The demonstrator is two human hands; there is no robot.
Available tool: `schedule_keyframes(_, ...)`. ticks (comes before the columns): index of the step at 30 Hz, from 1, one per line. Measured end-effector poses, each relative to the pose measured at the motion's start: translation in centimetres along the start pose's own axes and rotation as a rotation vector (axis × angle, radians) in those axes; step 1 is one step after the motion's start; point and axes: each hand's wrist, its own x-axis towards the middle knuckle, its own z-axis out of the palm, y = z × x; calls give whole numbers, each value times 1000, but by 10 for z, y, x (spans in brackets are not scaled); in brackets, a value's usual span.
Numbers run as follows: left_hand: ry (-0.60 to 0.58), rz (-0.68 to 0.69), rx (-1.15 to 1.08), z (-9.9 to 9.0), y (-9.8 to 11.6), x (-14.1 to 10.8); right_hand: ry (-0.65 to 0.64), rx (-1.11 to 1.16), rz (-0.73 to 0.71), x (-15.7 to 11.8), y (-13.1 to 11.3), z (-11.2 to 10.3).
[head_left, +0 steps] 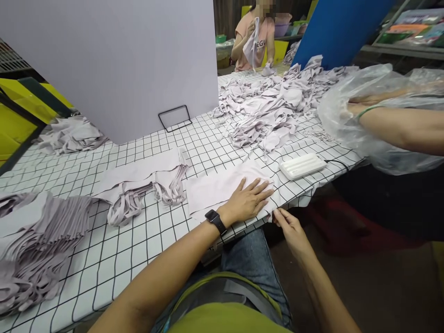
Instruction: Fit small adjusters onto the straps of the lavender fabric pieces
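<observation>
Your left hand [247, 202] spread on pale cloth [208, 189], right hand [285, 221] pinching fabric [270, 218], clear bag [379, 155] at frame right, co-worker's hand [354, 109] inside

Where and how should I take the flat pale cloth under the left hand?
Probably pinch the cloth by its left edge, coming from the left. The left hand rests on its right part, but that edge lies uncovered. The cloth lies flat on the checked tabletop, so a fingertip may need to slide underneath.
</observation>
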Motion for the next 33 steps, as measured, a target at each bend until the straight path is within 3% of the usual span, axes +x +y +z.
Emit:
schedule_keyframes(5,-16,-4,-2,-1,0,1,-42,101,12,-8,-8,-3)
schedule_keyframes(17,-43,-16,-24,-6,1,2,-102,32,36,-28,-20,-11)
schedule_keyframes(28,-42,0,-14,-4,-3,3,-122,-41,242,-113,-11,-65)
schedule_keyframes(33,-61,-17,-15,-3,-4,4,-30,168,336,-136,-12,-75)
